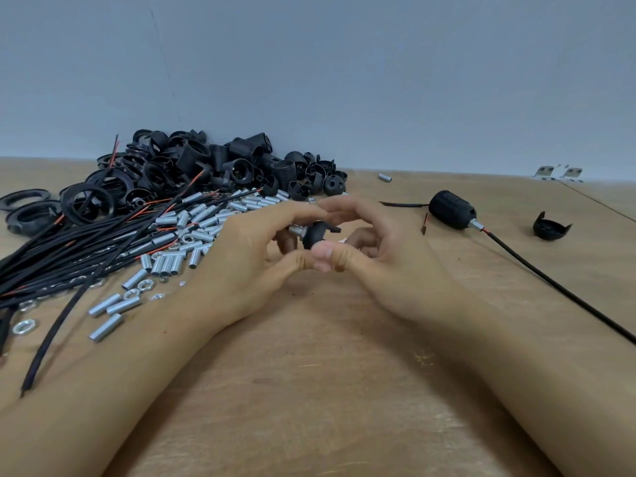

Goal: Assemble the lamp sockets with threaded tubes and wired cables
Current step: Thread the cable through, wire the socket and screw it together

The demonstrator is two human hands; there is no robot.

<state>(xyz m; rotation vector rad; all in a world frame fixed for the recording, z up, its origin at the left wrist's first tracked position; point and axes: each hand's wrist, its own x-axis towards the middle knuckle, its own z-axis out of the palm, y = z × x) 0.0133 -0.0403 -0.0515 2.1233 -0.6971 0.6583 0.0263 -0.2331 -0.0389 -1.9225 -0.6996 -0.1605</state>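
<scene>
A black socket cap (315,234) with a short threaded tube (295,231) poking from its left side sits in the air just above the desk (309,373), pinched between both hands. The left hand (254,256) curls its fingers round the tube end; the right hand (375,249) grips the cap with thumb and fingertips. To the left lie loose silver tubes (165,263), nuts (24,327) and a bundle of black cables (69,249), with a heap of black socket parts (213,163) behind them. To the right rests a finished socket (452,210) on its cable, and farther right a lone cap (550,228).
</scene>
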